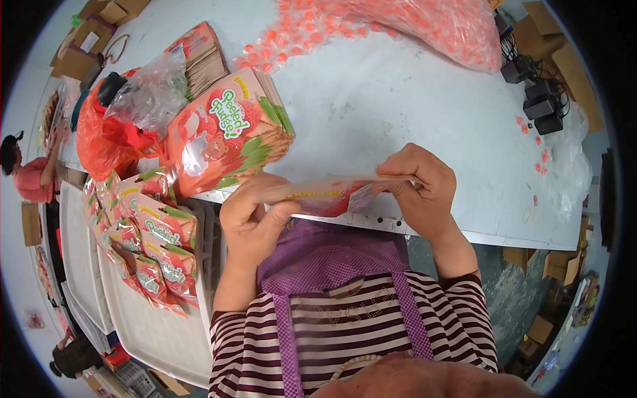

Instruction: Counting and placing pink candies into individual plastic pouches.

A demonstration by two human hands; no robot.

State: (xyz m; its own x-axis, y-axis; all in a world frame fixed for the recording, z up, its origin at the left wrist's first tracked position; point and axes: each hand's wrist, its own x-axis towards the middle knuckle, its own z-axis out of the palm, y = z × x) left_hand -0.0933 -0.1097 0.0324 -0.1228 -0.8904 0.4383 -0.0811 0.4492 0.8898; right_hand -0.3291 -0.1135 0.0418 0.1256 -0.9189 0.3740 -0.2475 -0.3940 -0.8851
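Close to the table's front edge, I hold a red printed snack pouch [332, 198] stretched between both hands. My left hand [255, 215] pinches its left end between thumb and fingers. The opposite end is gripped by my right hand [419, 186], thumb below and fingers on top. The pouch is seen nearly edge-on, so most of its printed front is hidden. Beyond my left hand lies a thick stack of flat pink pouches [219, 132], and a second stack of flat pouches [202, 60] sits behind it.
Filled pouches [156, 232] lie heaped on a white tray [159, 335] to my left. Red and clear plastic bags [109, 139] rest behind them. A big clear bag of small red-centred packets [431, 26] spills across the table's far side. Black adapters [544, 99] stand at the right. Two people work at far left.
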